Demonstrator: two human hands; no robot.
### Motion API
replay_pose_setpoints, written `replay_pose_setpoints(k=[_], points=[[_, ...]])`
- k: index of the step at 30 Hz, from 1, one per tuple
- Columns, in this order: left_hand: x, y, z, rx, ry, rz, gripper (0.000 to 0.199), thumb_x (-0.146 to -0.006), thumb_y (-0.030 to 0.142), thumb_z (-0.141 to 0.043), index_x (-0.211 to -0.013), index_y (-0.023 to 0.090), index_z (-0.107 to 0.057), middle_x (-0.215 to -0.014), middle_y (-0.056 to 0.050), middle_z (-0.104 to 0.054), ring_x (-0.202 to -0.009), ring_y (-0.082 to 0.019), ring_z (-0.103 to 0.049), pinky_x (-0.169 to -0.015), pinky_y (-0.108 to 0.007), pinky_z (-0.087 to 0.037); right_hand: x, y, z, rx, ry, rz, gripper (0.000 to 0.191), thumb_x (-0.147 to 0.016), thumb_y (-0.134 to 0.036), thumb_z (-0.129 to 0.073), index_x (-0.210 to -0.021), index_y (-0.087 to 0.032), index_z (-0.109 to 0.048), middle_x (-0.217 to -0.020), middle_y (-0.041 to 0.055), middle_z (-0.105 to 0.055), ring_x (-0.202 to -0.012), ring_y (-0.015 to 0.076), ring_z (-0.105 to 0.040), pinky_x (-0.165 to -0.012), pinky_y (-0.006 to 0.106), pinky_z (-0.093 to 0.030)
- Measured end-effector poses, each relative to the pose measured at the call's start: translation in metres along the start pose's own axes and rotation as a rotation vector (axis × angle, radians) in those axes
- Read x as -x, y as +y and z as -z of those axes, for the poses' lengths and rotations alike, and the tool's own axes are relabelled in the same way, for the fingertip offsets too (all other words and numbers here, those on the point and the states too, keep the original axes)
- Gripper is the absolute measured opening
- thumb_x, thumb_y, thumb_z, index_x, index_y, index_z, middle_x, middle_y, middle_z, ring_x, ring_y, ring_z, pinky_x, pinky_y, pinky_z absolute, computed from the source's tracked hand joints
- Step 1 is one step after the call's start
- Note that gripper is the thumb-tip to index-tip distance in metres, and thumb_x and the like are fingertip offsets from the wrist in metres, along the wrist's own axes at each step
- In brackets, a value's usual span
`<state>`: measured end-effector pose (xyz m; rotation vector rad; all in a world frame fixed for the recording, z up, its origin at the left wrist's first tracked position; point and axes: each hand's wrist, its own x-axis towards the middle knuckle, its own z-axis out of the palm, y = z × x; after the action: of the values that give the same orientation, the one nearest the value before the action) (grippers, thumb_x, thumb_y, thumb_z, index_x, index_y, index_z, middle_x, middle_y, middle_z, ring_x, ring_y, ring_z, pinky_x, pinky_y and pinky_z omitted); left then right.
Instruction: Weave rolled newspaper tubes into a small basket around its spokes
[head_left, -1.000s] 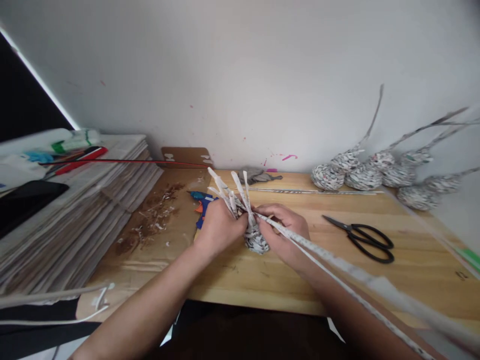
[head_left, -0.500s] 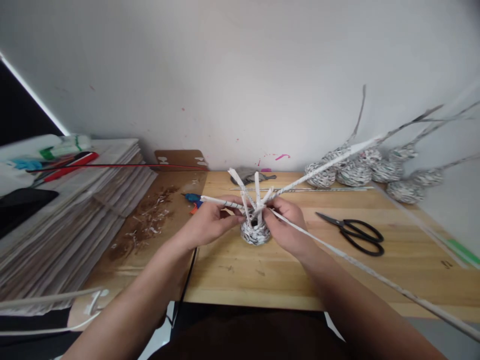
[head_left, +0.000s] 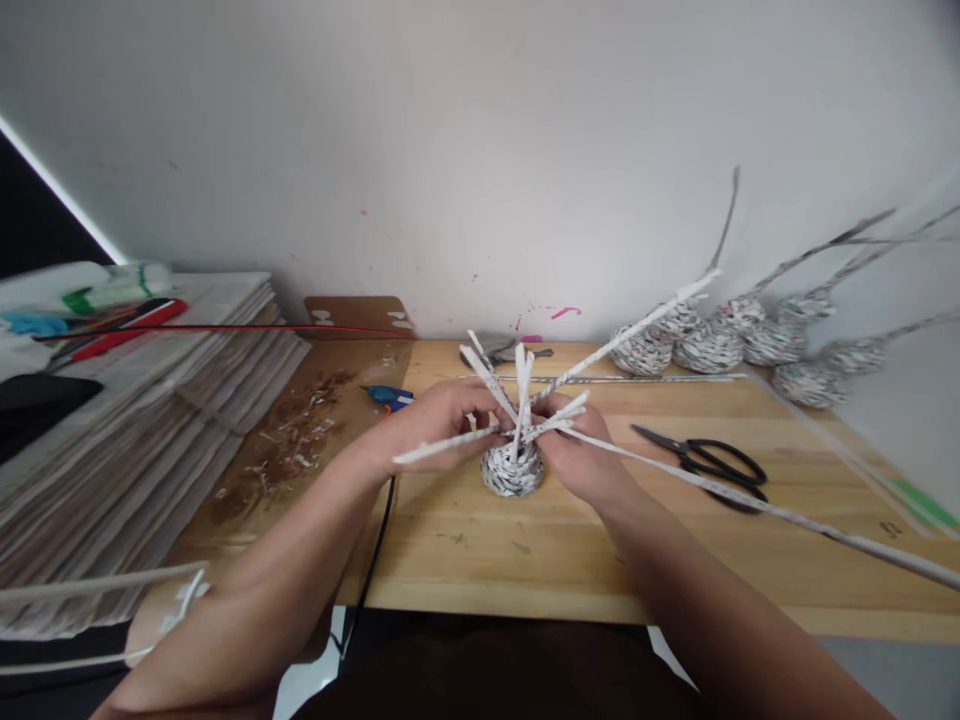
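A small round pot (head_left: 512,475) woven from rolled newspaper stands on the wooden table, with several paper tubes sticking out of its top. On its left side, my left hand (head_left: 442,420) curls its fingers round the tubes close to the opening; one tube (head_left: 446,445) points out over this hand. From the right, my right hand (head_left: 581,455) pinches at the rim among the tubes, its fingertips partly hidden. A long paper tube (head_left: 697,482) runs from there over my right forearm to the right edge. Another long tube (head_left: 626,335) slants up towards the wall.
Black-handled scissors (head_left: 705,465) lie to the right. Several woven paper gourd shapes (head_left: 709,345) with long stems line the wall. A blue glue gun (head_left: 386,397) is behind my left hand. Stacked newspapers (head_left: 187,430) fill the left, beside brown scraps (head_left: 300,440).
My left hand has risen slightly and curled in over the opening. The left-pointing tube now tips downward, and short tubes lean further right. The long right-hand tube has swung outward over the scissors.
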<state>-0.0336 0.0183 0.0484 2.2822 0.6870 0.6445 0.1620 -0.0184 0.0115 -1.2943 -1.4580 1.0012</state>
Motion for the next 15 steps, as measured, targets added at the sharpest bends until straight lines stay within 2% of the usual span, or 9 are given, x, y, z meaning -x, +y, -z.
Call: replay_pose_setpoints(k=[3,6,8,10,15], points=[[-0.002,0.003,-0.005,-0.065,0.044,0.027,0.01,-0.078,0.017,-0.067,-0.086,0.017,-0.071,-0.09,-0.006,-0.07,-0.074,-0.015,-0.063,-0.066,-0.025,-0.05,0.001,0.004,-0.002,-0.053,-0.015,0.01,0.012,-0.078,-0.027,-0.061,-0.076,-0.018,-0.069,-0.075,0.0041,-0.073,-0.067,0.0182,-0.065,-0.062,0.029,-0.051],[-0.002,0.003,-0.02,-0.054,0.174,0.074,0.009,-0.078,0.016,-0.063,-0.086,0.016,-0.068,-0.082,-0.003,-0.069,-0.072,-0.014,-0.062,-0.065,-0.024,-0.049,0.002,0.005,-0.004,-0.049,0.035,0.037,0.01,-0.078,-0.025,-0.063,-0.076,-0.018,-0.07,-0.073,0.0033,-0.073,-0.067,0.018,-0.066,-0.06,0.027,-0.05],[-0.002,0.001,-0.031,-0.011,0.308,0.158,0.008,-0.079,0.016,-0.062,-0.086,0.016,-0.066,-0.079,-0.003,-0.068,-0.068,-0.013,-0.06,-0.063,-0.024,-0.048,0.004,0.004,-0.004,-0.037,0.074,0.054,0.011,-0.079,-0.027,-0.065,-0.077,-0.019,-0.07,-0.071,0.0022,-0.072,-0.065,0.0169,-0.065,-0.057,0.026,-0.049],[-0.003,-0.003,-0.04,0.064,0.389,0.243,0.009,-0.078,0.018,-0.063,-0.087,0.015,-0.065,-0.079,-0.003,-0.069,-0.068,-0.013,-0.06,-0.06,-0.022,-0.047,0.005,0.004,-0.005,-0.017,0.095,0.072,0.012,-0.081,-0.028,-0.065,-0.079,-0.019,-0.072,-0.072,0.0017,-0.072,-0.064,0.0162,-0.065,-0.057,0.025,-0.048],[-0.003,-0.01,-0.045,0.255,0.483,0.355,0.023,-0.073,0.023,-0.07,-0.094,0.015,-0.07,-0.085,-0.005,-0.073,-0.075,-0.018,-0.066,-0.059,-0.023,-0.051,0.006,0.004,-0.003,0.082,0.127,0.187,0.011,-0.084,-0.025,-0.063,-0.082,-0.022,-0.074,-0.082,0.0037,-0.074,-0.076,0.0192,-0.069,-0.07,0.03,-0.054]])
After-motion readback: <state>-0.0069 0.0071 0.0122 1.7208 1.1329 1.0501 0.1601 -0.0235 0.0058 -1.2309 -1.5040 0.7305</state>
